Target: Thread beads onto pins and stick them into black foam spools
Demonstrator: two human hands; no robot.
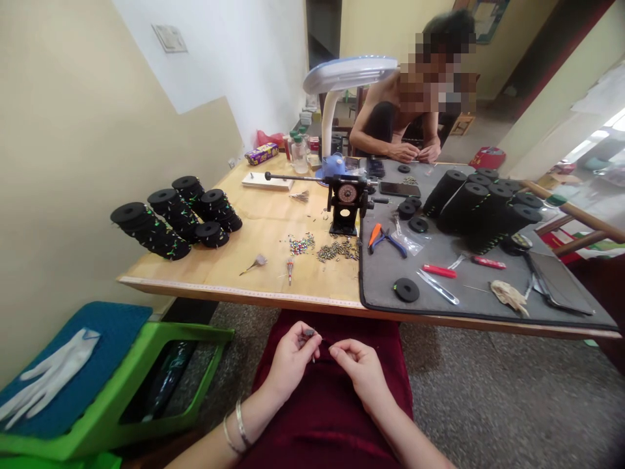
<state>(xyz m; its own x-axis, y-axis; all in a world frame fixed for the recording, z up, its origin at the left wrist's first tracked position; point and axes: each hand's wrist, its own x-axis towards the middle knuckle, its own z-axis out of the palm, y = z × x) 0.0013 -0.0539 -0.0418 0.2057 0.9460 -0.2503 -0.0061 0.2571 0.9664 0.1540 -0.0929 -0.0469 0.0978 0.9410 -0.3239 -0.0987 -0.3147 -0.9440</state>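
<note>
My left hand [291, 358] and my right hand [359, 366] are close together over my lap, on dark red cloth [332, 404], below the table's front edge. The left hand's fingers pinch a tiny grey piece [309, 333]. The right hand's fingertips are pinched shut near it; a thin dark thread or wire seems to run between both hands. It is too small to name. Silver bangles [235, 426] circle my left wrist.
The wooden table [234, 260] carries stacks of black foam spools [168, 215], a black hand-crank winder [346, 205], small metal bits [336, 249], pliers [383, 238] and a grey mat [463, 286]. Another person sits across at the far side. A green stool [146, 391] with a white glove [53, 374] stands at left.
</note>
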